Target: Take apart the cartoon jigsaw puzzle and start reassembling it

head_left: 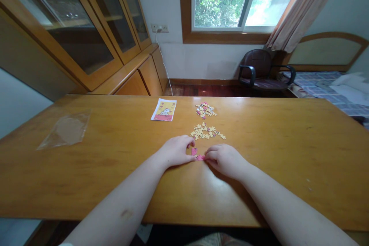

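Several pink jigsaw puzzle pieces (199,157), joined in a short L shape, lie on the table between my hands. My left hand (180,150) rests at their left side, its thumb against the lower edge and its curled fingers close to the upper end. At the right end of the row, my right hand (223,158) pinches a small pink puzzle piece (204,158), mostly covered by the fingertips. Just beyond my hands spreads a pile of mostly yellow loose pieces (206,132). Farther back sits a second pile of pink, white and yellow pieces (205,109).
A picture card (164,110) with a white animal on yellow and pink lies behind my left hand. On the left of the wooden table (273,134) is a clear plastic bag (67,130). Beyond the table stand a glass-door cabinet (127,59) and an office chair (259,69).
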`<move>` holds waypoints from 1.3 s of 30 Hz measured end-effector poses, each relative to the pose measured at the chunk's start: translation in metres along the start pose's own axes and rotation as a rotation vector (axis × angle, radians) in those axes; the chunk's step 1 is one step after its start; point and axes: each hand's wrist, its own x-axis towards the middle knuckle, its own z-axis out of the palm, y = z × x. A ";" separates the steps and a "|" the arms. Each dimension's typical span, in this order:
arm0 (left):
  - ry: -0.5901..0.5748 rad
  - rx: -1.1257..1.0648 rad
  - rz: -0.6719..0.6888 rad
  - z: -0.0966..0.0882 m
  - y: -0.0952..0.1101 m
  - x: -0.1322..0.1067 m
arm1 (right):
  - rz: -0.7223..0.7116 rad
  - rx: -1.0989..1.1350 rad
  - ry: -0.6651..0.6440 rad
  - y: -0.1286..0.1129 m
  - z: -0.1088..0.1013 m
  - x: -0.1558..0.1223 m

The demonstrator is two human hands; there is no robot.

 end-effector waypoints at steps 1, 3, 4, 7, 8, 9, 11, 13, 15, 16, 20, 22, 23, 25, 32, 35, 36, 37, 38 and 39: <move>0.000 0.000 0.001 0.000 0.000 0.000 | 0.006 0.001 -0.007 0.000 0.000 0.000; -0.004 -0.001 0.001 0.001 0.000 0.000 | 0.020 0.001 -0.019 -0.001 0.000 0.001; -0.005 -0.002 0.001 0.001 0.000 0.000 | 0.028 0.000 -0.023 -0.002 0.000 0.001; -0.004 -0.005 -0.001 0.001 0.000 0.000 | 0.046 -0.002 -0.035 -0.003 -0.001 0.001; -0.004 -0.007 -0.001 0.001 0.000 0.000 | 0.051 -0.001 -0.039 -0.004 -0.002 0.002; -0.005 -0.009 -0.001 0.001 0.000 0.000 | 0.056 0.001 -0.043 -0.004 -0.002 0.002; -0.010 -0.012 -0.005 0.000 0.000 0.000 | 0.068 0.007 -0.054 -0.005 -0.003 0.002; -0.016 -0.011 -0.006 0.000 0.001 0.000 | 0.081 0.014 -0.063 -0.006 -0.003 0.002; -0.017 -0.008 -0.003 0.000 0.001 0.000 | 0.088 0.021 -0.069 -0.007 -0.003 0.002; -0.015 -0.008 0.000 0.000 0.001 0.000 | 0.088 0.025 -0.069 -0.007 -0.004 0.002; 0.002 -0.021 0.027 -0.001 0.002 0.000 | 0.130 0.041 -0.079 -0.003 -0.016 0.000; 0.017 -0.032 0.063 -0.001 0.003 -0.001 | 0.222 0.011 -0.101 0.002 -0.025 -0.003; 0.027 -0.036 0.086 -0.001 0.004 -0.001 | 0.284 -0.021 -0.113 0.005 -0.029 -0.005; 0.047 -0.035 0.133 0.000 0.007 -0.001 | 0.395 -0.070 -0.133 0.013 -0.036 -0.009; 0.041 0.031 0.214 0.010 0.015 0.002 | 0.540 -0.050 -0.297 0.036 -0.038 -0.017; 0.013 0.044 0.205 0.011 0.015 0.004 | 0.547 -0.056 -0.231 0.039 -0.036 -0.016; 0.004 0.044 0.201 0.011 0.015 0.004 | 0.542 -0.047 -0.214 0.039 -0.036 -0.015; -0.004 0.041 0.197 0.011 0.015 0.004 | 0.535 -0.033 -0.212 0.038 -0.036 -0.014; -0.011 0.038 0.194 0.010 0.015 0.004 | 0.529 -0.019 -0.220 0.038 -0.035 -0.013; -0.015 0.034 0.191 0.010 0.015 0.003 | 0.522 -0.008 -0.231 0.038 -0.035 -0.013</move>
